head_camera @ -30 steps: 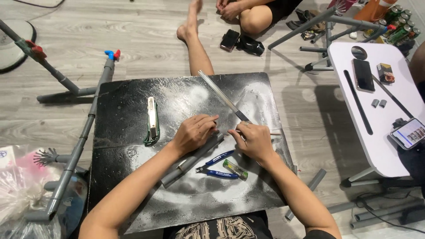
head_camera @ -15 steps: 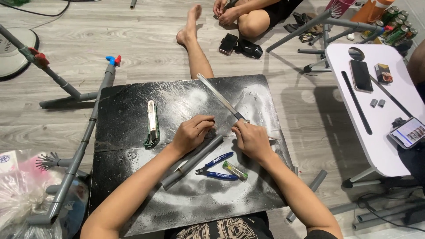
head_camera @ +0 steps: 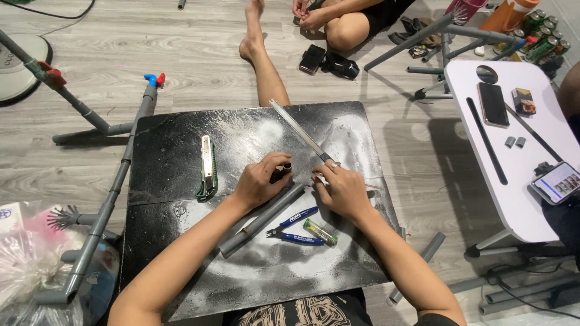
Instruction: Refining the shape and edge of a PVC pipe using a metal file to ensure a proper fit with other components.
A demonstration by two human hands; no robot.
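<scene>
A small grey fitting (head_camera: 286,171) is pinched between the fingertips of the left hand (head_camera: 261,181), just above the upper end of a grey pipe (head_camera: 263,219). Whether the right hand (head_camera: 345,190) is clenched on anything cannot be told; its curled fingers are set at the near end of a metal ruler (head_camera: 300,131). The pipe's long axis is laid diagonally, from the fitting down and leftward toward the body, so the left hand is nearer it. On the black board (head_camera: 181,139) are counted one pipe, one ruler, one green utility knife (head_camera: 206,168), one pair of blue-handled cutters (head_camera: 296,228) and one small green tube (head_camera: 320,232). A white side table (head_camera: 513,199) is seen at the right.
</scene>
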